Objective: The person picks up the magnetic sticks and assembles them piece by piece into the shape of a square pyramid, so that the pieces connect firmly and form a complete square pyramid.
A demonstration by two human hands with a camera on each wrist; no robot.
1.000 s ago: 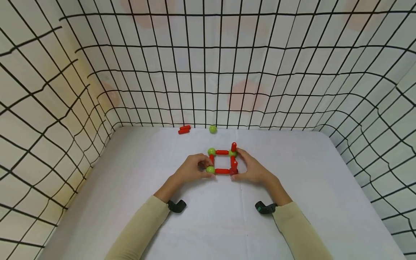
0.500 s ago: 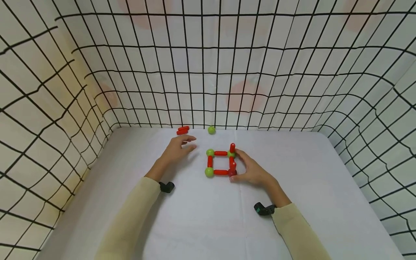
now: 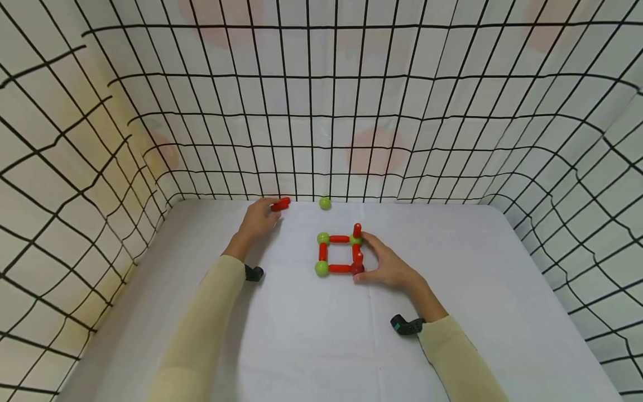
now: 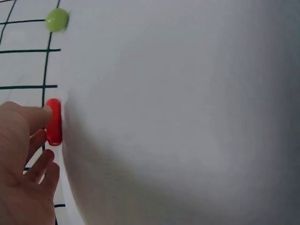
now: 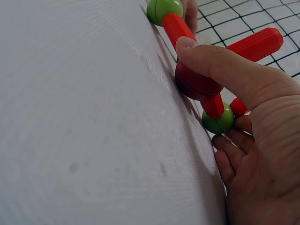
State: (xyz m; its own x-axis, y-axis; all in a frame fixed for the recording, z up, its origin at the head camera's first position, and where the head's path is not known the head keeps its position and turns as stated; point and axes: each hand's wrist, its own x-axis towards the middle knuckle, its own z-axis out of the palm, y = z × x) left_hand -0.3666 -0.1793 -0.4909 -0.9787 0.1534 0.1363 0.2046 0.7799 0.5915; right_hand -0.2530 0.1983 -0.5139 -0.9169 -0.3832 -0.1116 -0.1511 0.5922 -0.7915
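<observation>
On the white table lies a square ball-and-stick frame of red sticks with green balls and one dark red ball. Two sticks rise from its right-hand balls. My right hand grips that right side: in the right wrist view its thumb lies on the dark red ball, and its fingers are by the far green ball. At the far left my left hand has reached two loose red sticks. In the left wrist view its thumb and fingers meet one red stick; some fingertips are hidden.
A loose green ball lies at the table's far edge, right of the loose sticks. Black netting over pale cloth rises behind the table and along both sides. The white tablecloth stretches toward me.
My left hand has let go of the frame's near left corner and moved away to the far left, reaching the loose red sticks. My right hand has stayed on the frame.
</observation>
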